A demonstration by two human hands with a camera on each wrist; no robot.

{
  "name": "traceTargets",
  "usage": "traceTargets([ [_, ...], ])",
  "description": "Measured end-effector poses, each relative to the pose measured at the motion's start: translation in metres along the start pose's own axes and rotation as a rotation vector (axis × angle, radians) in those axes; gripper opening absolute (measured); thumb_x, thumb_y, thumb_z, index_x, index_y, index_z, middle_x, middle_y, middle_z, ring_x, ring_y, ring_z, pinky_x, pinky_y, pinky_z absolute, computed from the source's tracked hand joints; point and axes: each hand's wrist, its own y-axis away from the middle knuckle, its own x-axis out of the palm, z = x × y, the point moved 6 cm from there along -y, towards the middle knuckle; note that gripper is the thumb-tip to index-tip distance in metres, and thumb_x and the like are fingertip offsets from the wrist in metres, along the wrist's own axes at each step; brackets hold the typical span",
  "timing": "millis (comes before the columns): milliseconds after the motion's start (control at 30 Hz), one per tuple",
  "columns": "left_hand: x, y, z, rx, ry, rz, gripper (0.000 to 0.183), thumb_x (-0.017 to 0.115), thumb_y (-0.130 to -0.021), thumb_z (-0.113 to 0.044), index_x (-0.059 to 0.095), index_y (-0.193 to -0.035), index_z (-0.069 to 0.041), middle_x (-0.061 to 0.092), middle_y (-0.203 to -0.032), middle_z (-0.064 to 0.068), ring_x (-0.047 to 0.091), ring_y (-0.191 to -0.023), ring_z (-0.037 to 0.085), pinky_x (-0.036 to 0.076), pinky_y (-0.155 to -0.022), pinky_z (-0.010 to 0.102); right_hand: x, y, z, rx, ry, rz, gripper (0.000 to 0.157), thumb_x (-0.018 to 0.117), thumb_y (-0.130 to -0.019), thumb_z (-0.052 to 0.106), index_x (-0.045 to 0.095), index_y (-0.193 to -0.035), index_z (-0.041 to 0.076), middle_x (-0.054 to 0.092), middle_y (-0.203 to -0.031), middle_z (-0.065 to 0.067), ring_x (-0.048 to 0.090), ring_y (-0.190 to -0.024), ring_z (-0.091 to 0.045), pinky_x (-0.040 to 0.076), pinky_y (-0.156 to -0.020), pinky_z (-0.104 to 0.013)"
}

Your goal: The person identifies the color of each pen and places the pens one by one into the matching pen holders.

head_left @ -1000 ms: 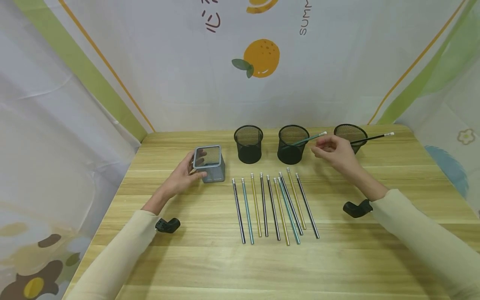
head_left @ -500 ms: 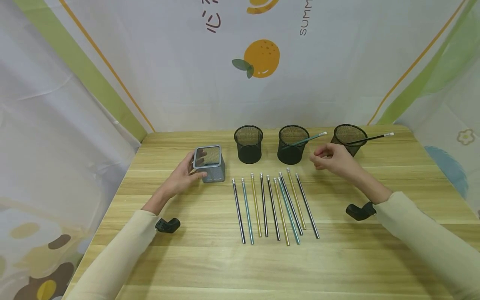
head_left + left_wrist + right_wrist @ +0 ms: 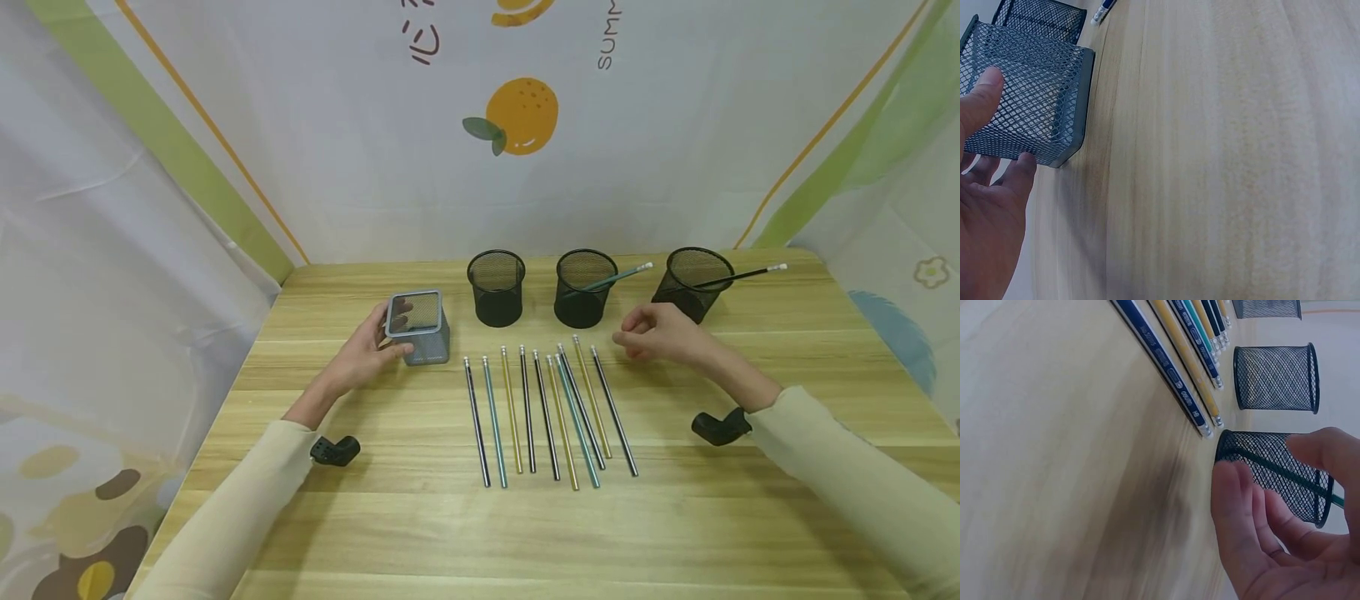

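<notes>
In the head view my left hand holds a grey square mesh pencil holder upright on the table. Its thumb lies along one mesh side in the left wrist view, the fingers round another. Loosely bent, with nothing in it, my right hand hovers in front of the right-hand round black mesh pencil cup, where a black pencil leans. From the middle round cup a green pencil sticks out. Several blue, green, yellow and black pencils lie side by side, erasers pointing away from me.
Another round black mesh cup stands at the back, between the square holder and the middle cup. A printed cloth hangs behind the wooden table. Each wrist carries a small black camera mount, the right one low over the wood.
My right hand has drawn back toward me and lowered, away from the rims of the middle and right cups. My left hand, the cups and the pencils have stayed put.
</notes>
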Motion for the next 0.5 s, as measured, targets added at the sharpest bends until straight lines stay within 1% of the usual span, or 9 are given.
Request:
traceTargets([
  [100, 0.0, 0.0, 0.0, -0.001, -0.003, -0.001, 0.072, 0.064, -0.097, 0.006, 0.023, -0.156, 0.004, 0.03, -0.158, 0.023, 0.027, -0.147, 0.037, 0.028, -0.117, 0.053, 0.004, -0.002, -0.003, 0.015, 0.003, 0.015, 0.031, 0.07, -0.098, 0.017, 0.056, -0.108, -0.008, 0.066, -0.089, -0.017, 0.071, -0.08, -0.03, 0.062, -0.072, -0.041],
  [267, 0.0, 0.001, 0.0, 0.0, -0.006, -0.004, 0.071, 0.064, -0.097, 0.005, 0.024, -0.156, 0.002, 0.03, -0.159, 0.02, 0.026, -0.147, 0.037, 0.027, -0.118, 0.052, 0.009, -0.002, -0.004, 0.013, 0.026, 0.034, 0.031, 0.072, -0.097, 0.016, 0.056, -0.107, -0.009, 0.067, -0.087, -0.016, 0.07, -0.077, -0.027, 0.063, -0.068, -0.039],
  [500, 0.0, 0.0, 0.0, 0.004, -0.006, -0.004, 0.071, 0.064, -0.097, 0.006, 0.025, -0.156, 0.001, 0.029, -0.16, 0.019, 0.026, -0.147, 0.038, 0.028, -0.118, 0.051, 0.023, 0.0, -0.004, 0.02, 0.026, 0.064, 0.028, 0.072, -0.095, 0.012, 0.056, -0.104, -0.009, 0.066, -0.082, -0.014, 0.069, -0.071, -0.024, 0.063, -0.064, -0.037],
])
